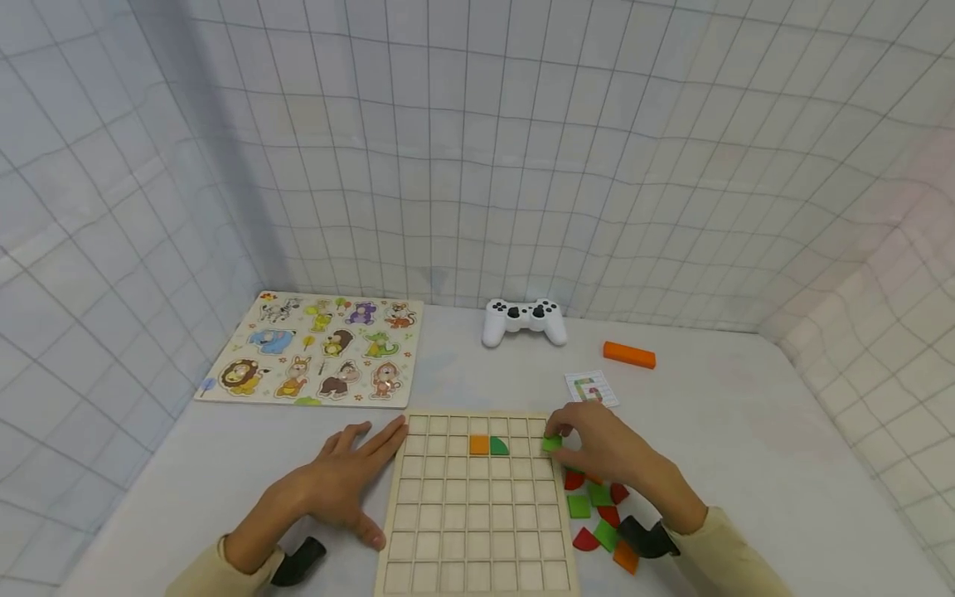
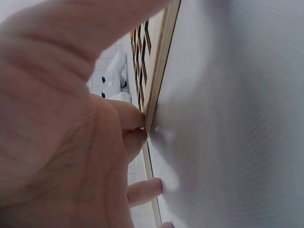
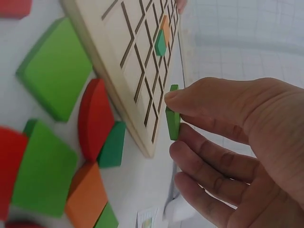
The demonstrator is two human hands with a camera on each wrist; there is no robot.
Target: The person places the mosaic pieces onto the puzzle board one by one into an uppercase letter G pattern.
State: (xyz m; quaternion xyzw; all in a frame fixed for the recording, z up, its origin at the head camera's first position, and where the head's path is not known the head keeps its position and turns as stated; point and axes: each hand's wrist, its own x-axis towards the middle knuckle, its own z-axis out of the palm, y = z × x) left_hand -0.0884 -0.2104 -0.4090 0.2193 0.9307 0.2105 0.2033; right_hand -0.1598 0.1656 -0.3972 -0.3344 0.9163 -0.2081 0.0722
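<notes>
A wooden grid board point(image 1: 442, 520) lies at the front of the table. In its second row sit an orange square tile point(image 1: 479, 445) and a dark green quarter-round tile point(image 1: 498, 446). My right hand point(image 1: 600, 439) pinches a light green square tile point(image 3: 174, 118) between thumb and fingers, over the board's upper right corner in the head view. The left hand point(image 1: 336, 477) rests at the board's left edge, fingers spread. Its fingertips touch the wooden rim point(image 2: 164, 52) in the left wrist view, and the thumb is at the edge lower down.
Several loose red, green and orange tiles point(image 1: 579, 507) lie right of the board. Behind are a small pattern card point(image 1: 592, 387), an orange block point(image 1: 629, 355) and a white game controller point(image 1: 525, 322). An animal puzzle board point(image 1: 313, 348) lies at the back left, near the gridded walls.
</notes>
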